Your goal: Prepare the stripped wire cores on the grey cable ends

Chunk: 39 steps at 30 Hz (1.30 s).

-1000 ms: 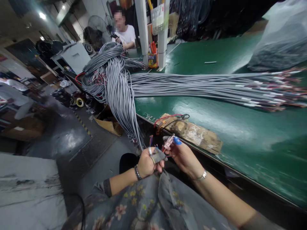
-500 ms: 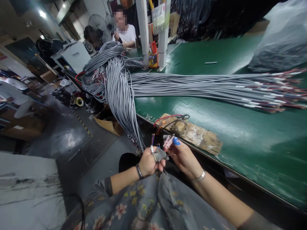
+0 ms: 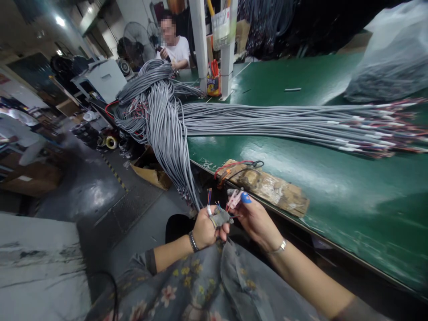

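Observation:
In front of my lap, my left hand (image 3: 204, 229) is closed around the end of a grey cable. A white band (image 3: 209, 209) and thin coloured wires (image 3: 209, 196) stick up from that grip, and a grey covering (image 3: 220, 218) wraps its thumb. My right hand (image 3: 259, 223), with blue tape on the thumb, pinches a small pale pink piece (image 3: 234, 199), whose exact kind I cannot make out. Red and dark wires (image 3: 230, 209) run between the two hands, close together. My fingers partly hide the wire ends.
Long grey cables (image 3: 267, 119) lie across the green table (image 3: 351, 187); another bundle (image 3: 167, 120) hangs over its edge. A worn wooden block (image 3: 274, 189) with red and black leads sits at the near edge. A clear bag (image 3: 388, 58) stands far right. Across the table sits a person (image 3: 177, 49).
My left hand and the upright coloured wires have shifted slightly left. The right hand keeps its pinch in nearly the same place.

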{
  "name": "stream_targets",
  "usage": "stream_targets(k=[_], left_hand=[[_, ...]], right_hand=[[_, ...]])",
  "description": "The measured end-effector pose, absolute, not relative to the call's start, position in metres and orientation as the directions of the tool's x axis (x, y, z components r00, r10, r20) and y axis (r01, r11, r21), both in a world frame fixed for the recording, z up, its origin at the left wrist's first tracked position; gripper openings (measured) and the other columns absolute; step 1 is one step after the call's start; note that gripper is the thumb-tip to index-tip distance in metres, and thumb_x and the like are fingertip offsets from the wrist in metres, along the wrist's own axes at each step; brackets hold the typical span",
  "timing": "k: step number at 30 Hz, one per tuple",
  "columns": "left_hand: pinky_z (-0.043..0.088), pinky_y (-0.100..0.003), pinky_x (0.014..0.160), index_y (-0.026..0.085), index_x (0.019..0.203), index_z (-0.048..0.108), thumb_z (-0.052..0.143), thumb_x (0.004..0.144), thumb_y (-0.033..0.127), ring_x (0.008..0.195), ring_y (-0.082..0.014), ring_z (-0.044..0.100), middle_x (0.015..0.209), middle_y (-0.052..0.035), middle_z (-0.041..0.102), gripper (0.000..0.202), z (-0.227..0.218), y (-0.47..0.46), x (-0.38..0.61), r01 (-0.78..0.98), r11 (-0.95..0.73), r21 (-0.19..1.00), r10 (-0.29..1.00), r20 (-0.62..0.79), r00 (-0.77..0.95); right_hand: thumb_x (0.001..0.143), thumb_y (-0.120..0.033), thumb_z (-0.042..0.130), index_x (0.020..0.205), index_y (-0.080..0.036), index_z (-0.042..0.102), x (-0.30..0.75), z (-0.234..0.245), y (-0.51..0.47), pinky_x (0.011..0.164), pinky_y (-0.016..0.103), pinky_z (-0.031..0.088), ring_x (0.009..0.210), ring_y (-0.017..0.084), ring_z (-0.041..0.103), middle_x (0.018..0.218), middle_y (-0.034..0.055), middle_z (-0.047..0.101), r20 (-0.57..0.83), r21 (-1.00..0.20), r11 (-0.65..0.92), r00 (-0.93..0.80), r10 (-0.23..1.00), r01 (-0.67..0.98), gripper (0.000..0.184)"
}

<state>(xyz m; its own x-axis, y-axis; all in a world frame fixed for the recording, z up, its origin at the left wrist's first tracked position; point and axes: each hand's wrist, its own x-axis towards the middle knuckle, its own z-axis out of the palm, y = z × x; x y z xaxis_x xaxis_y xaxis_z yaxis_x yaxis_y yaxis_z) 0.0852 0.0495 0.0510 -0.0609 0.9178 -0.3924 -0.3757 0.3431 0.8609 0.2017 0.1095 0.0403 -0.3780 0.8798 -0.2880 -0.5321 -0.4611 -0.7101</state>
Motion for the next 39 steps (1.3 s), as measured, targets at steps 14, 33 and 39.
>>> stream_targets(k=[14,33,39], left_hand=[[0.022,-0.017,0.027,0.015,0.060,0.053,0.073,0.054,0.052,0.026,-0.0070,0.043,0.042,0.0011,0.056,0.043,0.0492,0.0514,0.0880,-0.380,0.333,0.863,0.919,-0.388,-0.076],[0.020,-0.018,0.027,0.015,0.058,0.052,0.072,0.053,0.053,0.026,-0.0073,0.043,0.042,0.0006,0.055,0.043,0.0510,0.0505,0.0865,-0.318,0.370,0.873,0.908,-0.412,-0.074],[0.020,-0.018,0.028,0.015,0.059,0.052,0.072,0.054,0.054,0.027,-0.0075,0.044,0.042,0.0005,0.055,0.045,0.0517,0.0501,0.0860,-0.297,0.372,0.880,0.909,-0.410,-0.076]], right_hand=[[0.053,-0.052,0.080,0.066,-0.020,0.070,0.2004,0.0434,0.1084,0.057,0.023,0.045,0.060,0.012,0.054,0.064,0.0001,0.064,-0.298,-0.695,-0.472,-0.381,0.875,-0.542,0.037],[0.057,-0.055,0.077,0.070,-0.021,0.070,0.2008,0.0405,0.1079,0.056,0.025,0.045,0.061,0.013,0.054,0.065,0.0000,0.063,-0.282,-0.717,-0.453,-0.374,0.883,-0.530,0.038],[0.061,-0.055,0.075,0.072,-0.020,0.070,0.2017,0.0424,0.1079,0.055,0.025,0.044,0.060,0.013,0.054,0.065,0.0006,0.064,-0.279,-0.714,-0.469,-0.404,0.871,-0.520,0.037]])
